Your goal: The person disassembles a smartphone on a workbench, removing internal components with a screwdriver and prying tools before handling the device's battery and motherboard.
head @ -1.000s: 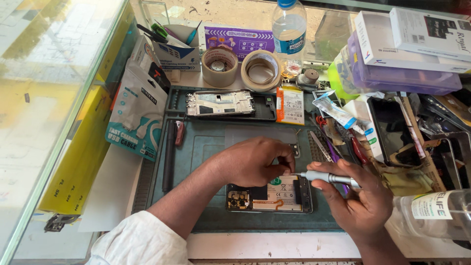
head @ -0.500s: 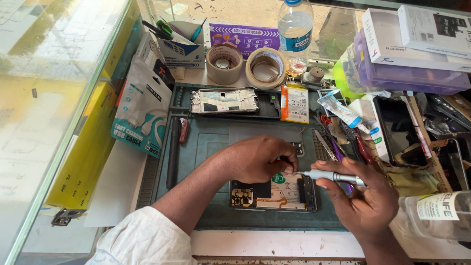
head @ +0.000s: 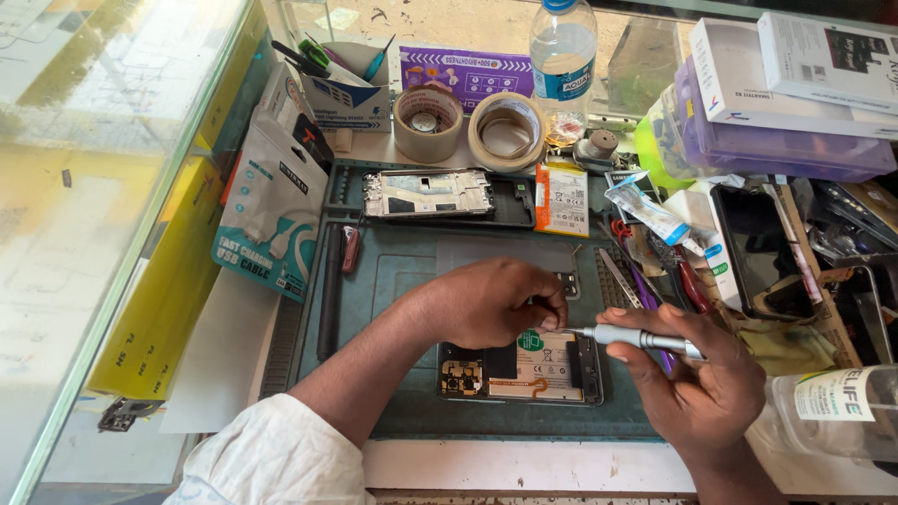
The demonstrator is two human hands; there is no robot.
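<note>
We have the opened phone [head: 520, 367] lying back-off on the green mat [head: 402, 271], near its front edge. Left hand [head: 496, 301] is curled shut over the phone's top edge, pinching something too small to identify. Right hand [head: 697, 383] is closed around the screwdriver [head: 629, 337], tip at the phone's upper right corner. Risk: the tip could slip and gouge the board, or a loose screw could roll into the clutter right of the phone. The contact point is hidden under the left fingers.
</note>
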